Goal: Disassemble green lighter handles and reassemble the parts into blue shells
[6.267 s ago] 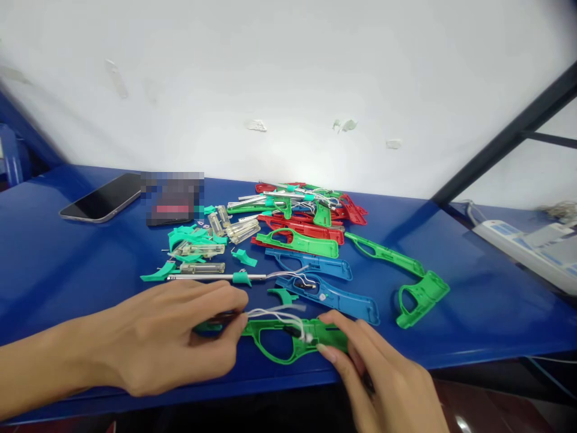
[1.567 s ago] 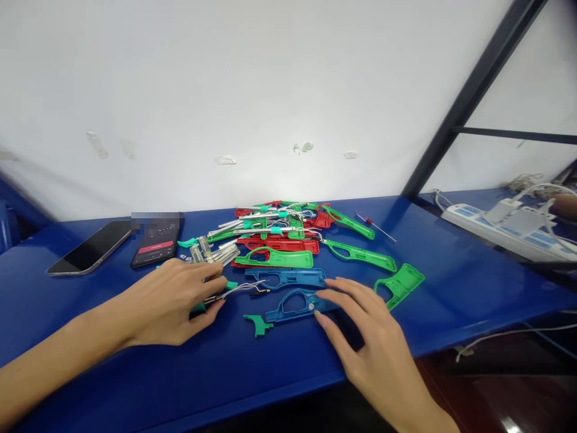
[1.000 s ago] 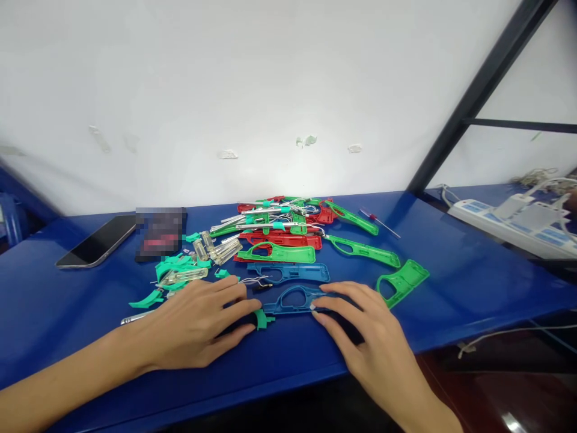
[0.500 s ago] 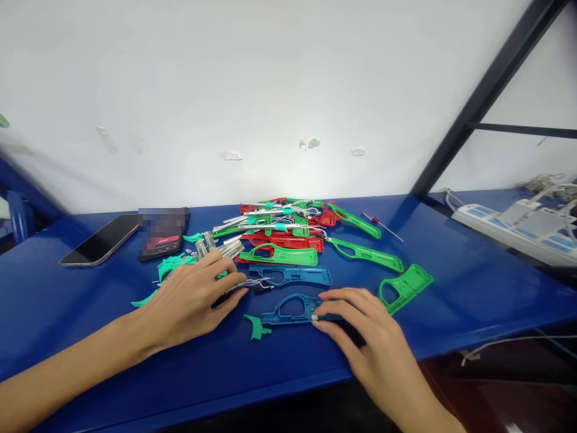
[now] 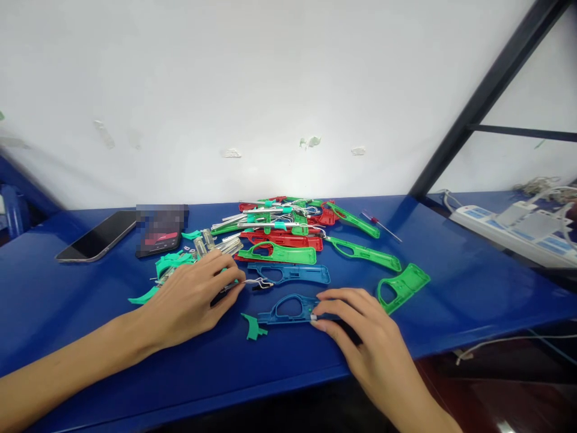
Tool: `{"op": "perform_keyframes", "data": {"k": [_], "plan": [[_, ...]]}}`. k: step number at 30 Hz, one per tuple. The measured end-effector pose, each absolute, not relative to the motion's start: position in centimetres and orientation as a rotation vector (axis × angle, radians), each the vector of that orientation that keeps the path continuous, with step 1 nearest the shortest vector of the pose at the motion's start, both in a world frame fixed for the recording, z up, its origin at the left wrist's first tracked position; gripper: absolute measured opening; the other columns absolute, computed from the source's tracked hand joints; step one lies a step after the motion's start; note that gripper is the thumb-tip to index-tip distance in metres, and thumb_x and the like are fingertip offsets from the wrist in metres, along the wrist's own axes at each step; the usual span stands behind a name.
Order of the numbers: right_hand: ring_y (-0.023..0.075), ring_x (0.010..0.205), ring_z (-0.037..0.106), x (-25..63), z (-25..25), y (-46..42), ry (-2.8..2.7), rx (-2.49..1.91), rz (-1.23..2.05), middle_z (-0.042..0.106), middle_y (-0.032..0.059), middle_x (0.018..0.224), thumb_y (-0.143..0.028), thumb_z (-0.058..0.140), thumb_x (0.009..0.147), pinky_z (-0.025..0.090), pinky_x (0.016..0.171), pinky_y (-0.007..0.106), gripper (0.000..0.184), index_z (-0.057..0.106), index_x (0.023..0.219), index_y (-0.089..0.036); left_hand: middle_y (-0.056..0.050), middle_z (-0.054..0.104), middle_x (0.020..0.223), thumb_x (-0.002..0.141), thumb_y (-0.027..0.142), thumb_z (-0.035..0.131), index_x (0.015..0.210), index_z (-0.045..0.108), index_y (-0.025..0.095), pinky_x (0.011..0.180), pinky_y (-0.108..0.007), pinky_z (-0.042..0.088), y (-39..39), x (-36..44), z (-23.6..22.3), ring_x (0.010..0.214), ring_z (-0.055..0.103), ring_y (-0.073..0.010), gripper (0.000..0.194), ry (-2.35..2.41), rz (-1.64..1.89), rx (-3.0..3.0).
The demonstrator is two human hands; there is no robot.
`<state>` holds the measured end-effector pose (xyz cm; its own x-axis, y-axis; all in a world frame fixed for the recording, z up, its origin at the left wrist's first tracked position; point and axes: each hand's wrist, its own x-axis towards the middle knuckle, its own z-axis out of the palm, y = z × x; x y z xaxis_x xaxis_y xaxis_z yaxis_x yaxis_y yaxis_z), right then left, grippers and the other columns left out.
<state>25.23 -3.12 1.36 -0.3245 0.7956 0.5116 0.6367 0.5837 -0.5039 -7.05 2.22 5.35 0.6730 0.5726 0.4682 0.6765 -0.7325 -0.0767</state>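
My left hand (image 5: 192, 297) lies on the blue table (image 5: 451, 300), its fingertips pinched on a thin part with white wires (image 5: 253, 281) trailing to the right. Fingers and thumb of my right hand (image 5: 360, 334) are closed on the right end of a blue plastic shell half (image 5: 288, 310), which lies flat. A small teal trigger piece (image 5: 251, 328) sits just left of that shell, between my hands. A second blue shell half (image 5: 295, 274) lies right behind it.
Behind is a heap of green (image 5: 277, 255) and red (image 5: 283, 241) shell halves, metal rods and teal bits. Two phones (image 5: 97, 238) (image 5: 160, 233) lie far left. A red screwdriver (image 5: 381, 226), green handle pieces (image 5: 404, 285), a power strip (image 5: 514, 231) and a black post (image 5: 487, 90) are to the right.
My left hand left the teal trigger near the table's front and drew back left to the wired part. My right hand has stayed on the blue shell half.
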Motion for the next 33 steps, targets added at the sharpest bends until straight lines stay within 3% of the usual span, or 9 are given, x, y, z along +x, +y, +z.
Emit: {"op": "perform_keyframes", "data": {"k": [9,17,20,26,33], "plan": [[0.026,0.12,0.065,25.4,1.7,-3.3,-2.141,-1.159,0.224,0.072,0.0001,0.128,-0.018,0.056,0.112,0.045,0.101,0.046,0.02,0.065,0.117,-0.035,-0.001,0.068,0.091,0.11,0.018,0.05,0.105,0.062,0.021,0.067,-0.03,0.049,1.8,-6.6,5.8,0.08,0.064,-0.0174,0.013,-0.938,-0.722,-2.65],[0.0285,0.114,0.072,25.3,1.6,-3.1,-2.201,-1.163,0.045,0.076,0.004,0.126,-0.021,0.052,0.113,0.058,0.09,0.047,0.02,0.068,0.118,-0.032,-0.002,0.072,0.099,0.112,0.018,0.052,0.114,0.063,0.021,0.07,-0.028,0.052,1.7,-6.6,5.5,0.085,0.069,-0.0168,0.012,-0.875,-0.757,-2.659],[0.0311,0.109,0.075,25.3,1.5,-3.0,-2.27,-1.164,-0.136,0.077,0.0071,0.125,-0.015,0.053,0.109,0.064,0.084,0.047,0.025,0.068,0.121,-0.031,-0.001,0.072,0.099,0.112,0.018,0.051,0.114,0.063,0.021,0.07,-0.026,0.053,1.5,-6.3,5.7,0.085,0.07,-0.0158,0.013,-0.862,-0.765,-2.67],[0.0323,0.104,0.08,25.2,1.7,-2.7,-2.412,-1.094,-0.458,0.079,0.0119,0.122,0.008,0.047,0.085,0.07,0.08,0.044,0.056,0.065,0.128,-0.024,-0.001,0.072,0.095,0.113,0.019,0.051,0.111,0.063,0.021,0.067,-0.027,0.053,1.3,-5.9,5.4,0.08,0.07,-0.0162,0.012,-0.86,-0.778,-2.672],[0.0308,0.092,0.08,24.5,2.8,-1.5,-2.425,-1.227,-0.37,0.076,0.0104,0.118,0.005,0.059,0.087,0.07,0.077,0.046,0.043,0.064,0.117,-0.026,0.0,0.071,0.092,0.114,0.021,0.046,0.109,0.062,0.022,0.067,-0.028,0.051,1.0,-5.7,5.7,0.078,0.069,-0.0155,0.017,-0.866,-0.783,-2.671]]}}
